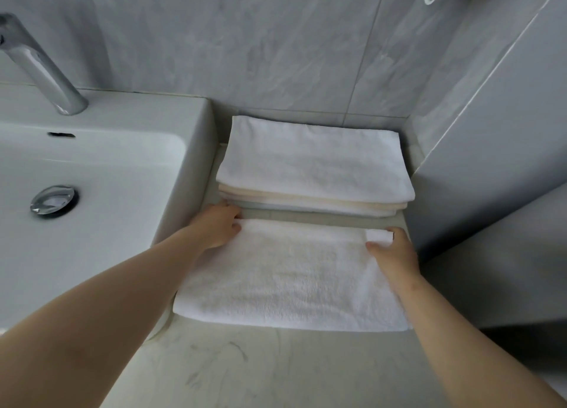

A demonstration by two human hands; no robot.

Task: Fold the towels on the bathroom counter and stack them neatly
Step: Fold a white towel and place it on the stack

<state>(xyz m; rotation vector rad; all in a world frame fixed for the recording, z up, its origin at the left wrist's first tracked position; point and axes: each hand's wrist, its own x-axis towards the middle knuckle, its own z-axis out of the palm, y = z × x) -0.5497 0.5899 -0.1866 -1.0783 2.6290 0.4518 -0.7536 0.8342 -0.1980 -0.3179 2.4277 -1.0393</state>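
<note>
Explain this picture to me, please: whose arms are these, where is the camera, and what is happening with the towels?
There is no robot here. These are a person's two bare arms, filmed by one wide-angle camera worn on the head, looking forward and down. The left hand and the right hand each grip a far corner of a white towel lying flat on the counter. Behind it, against the tiled wall, sits a stack of folded towels, white on top with a cream layer beneath. To the left are a white sink and a metal faucet. The job is folding towels and stacking them.
</note>
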